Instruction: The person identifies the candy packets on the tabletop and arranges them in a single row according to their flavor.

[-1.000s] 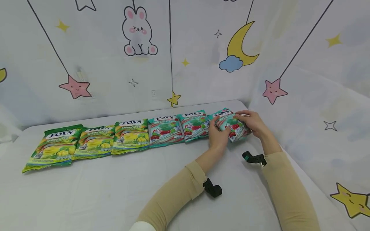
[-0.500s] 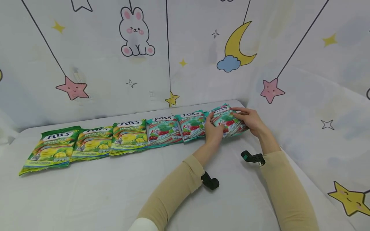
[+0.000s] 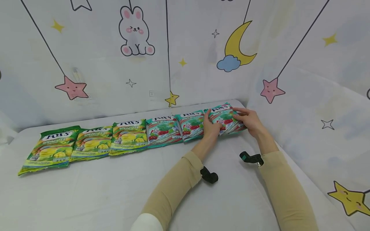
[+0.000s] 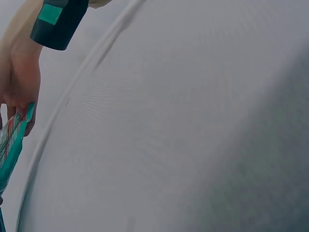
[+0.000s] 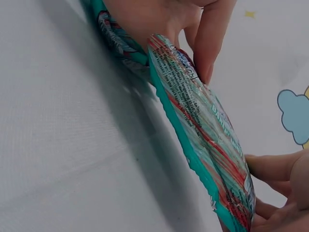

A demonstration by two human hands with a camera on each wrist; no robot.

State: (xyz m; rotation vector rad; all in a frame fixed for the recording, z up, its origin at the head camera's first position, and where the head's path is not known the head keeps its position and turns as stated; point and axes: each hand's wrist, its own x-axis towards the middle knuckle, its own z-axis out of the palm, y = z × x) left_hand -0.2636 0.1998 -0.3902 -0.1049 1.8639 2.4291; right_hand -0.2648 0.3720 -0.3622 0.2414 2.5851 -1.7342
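A teal Fox's Mint Blossom candy bag (image 3: pixel 225 117) is held between my two hands at the right end of a row of bags. My left hand (image 3: pixel 211 127) grips its left side, and my right hand (image 3: pixel 251 122) grips its right side with thumb and fingers. In the right wrist view the candy bag (image 5: pixel 200 128) leans, its teal lower edge standing off the cloth, with the left hand (image 5: pixel 159 17) above and the right hand (image 5: pixel 285 186) at lower right. The left wrist view catches the right hand (image 4: pixel 21 79) and the bag's teal edge (image 4: pixel 14 150).
Two more Mint Blossom bags, one of them this neighbouring bag (image 3: pixel 192 125), lie left of my left hand. Three yellow-green Spring Tea bags (image 3: pixel 129 137) continue the row leftward. White cloth (image 3: pixel 115 192) covers the table; a printed curtain (image 3: pixel 196 80) rises behind it.
The held bag has moved slightly left and back toward the curtain, and sits straighter. Both hands have moved with it, still gripping its sides. The other bags keep their places.
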